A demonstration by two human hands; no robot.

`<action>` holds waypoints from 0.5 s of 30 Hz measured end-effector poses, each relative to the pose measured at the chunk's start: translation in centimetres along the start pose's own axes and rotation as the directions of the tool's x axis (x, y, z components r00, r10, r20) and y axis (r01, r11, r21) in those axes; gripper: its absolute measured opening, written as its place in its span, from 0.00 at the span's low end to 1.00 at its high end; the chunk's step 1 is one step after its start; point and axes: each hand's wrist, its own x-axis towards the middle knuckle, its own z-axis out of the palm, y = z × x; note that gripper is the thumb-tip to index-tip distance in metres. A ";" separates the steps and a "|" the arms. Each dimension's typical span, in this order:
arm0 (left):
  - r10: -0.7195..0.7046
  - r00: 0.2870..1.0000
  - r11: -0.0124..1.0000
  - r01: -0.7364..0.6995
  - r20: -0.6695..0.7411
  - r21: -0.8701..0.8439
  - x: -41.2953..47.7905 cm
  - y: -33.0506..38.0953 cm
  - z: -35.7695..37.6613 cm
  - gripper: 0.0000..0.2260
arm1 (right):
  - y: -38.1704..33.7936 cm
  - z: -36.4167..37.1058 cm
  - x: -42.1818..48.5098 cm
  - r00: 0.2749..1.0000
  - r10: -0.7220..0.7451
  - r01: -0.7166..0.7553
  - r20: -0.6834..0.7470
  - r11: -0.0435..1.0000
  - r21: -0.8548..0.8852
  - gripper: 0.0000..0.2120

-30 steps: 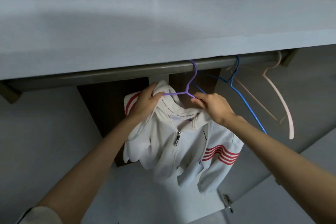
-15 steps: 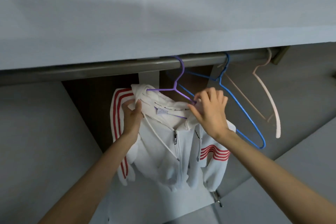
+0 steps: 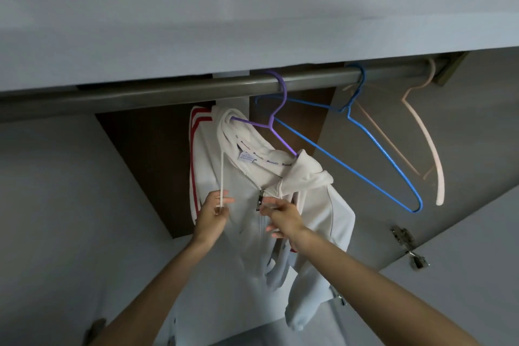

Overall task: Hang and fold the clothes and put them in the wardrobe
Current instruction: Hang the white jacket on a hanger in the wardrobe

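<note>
Three hangers on the rail [image 3: 196, 87] under the wardrobe shelf [image 3: 252, 22]; only one is loaded.

White hoodie [image 3: 314, 205]: inside the wardrobe, left of centre, carried by the purple hanger [image 3: 282, 93], whose hook sits over the rail. A second ago both hands were up at the collar, seating the fabric on the wire. Now neither supports the garment, and it hangs by its own weight. Hood bunched on the right shoulder, sleeves dangling.

Blue hanger [image 3: 379, 154] and pink hanger [image 3: 434, 149]: bare, to the right.

Left hand [image 3: 213, 213]: has dropped to chest level and pinches the drawstring [image 3: 222, 177], pulling it straight down.

Right hand [image 3: 280, 218]: also lowered, fingers loosely spread, tips at the zip pull [image 3: 260, 201]; cannot tell whether it actually grips it.

Judgement: hanging of this piece is effectively complete and what remains is straightening. Hood asymmetry could tip the hanger.
</note>
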 end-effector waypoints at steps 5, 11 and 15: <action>-0.006 0.998 0.994 0.000 0.056 0.109 1.0 -1.4 -1.0 0.16 | -1.5 2.3 1.5 0.992 0.107 -0.082 -0.069 0.949 0.305 0.10; -0.010 0.996 0.993 -0.001 0.090 0.121 2.0 -1.4 -1.5 0.15 | -2.6 2.4 2.7 0.986 0.152 -0.112 -0.074 0.917 0.382 0.11; -0.022 0.991 0.974 -0.009 0.134 0.225 2.1 -1.4 -0.8 0.14 | -2.3 0.0 2.2 0.988 0.117 -0.137 0.101 0.967 0.215 0.08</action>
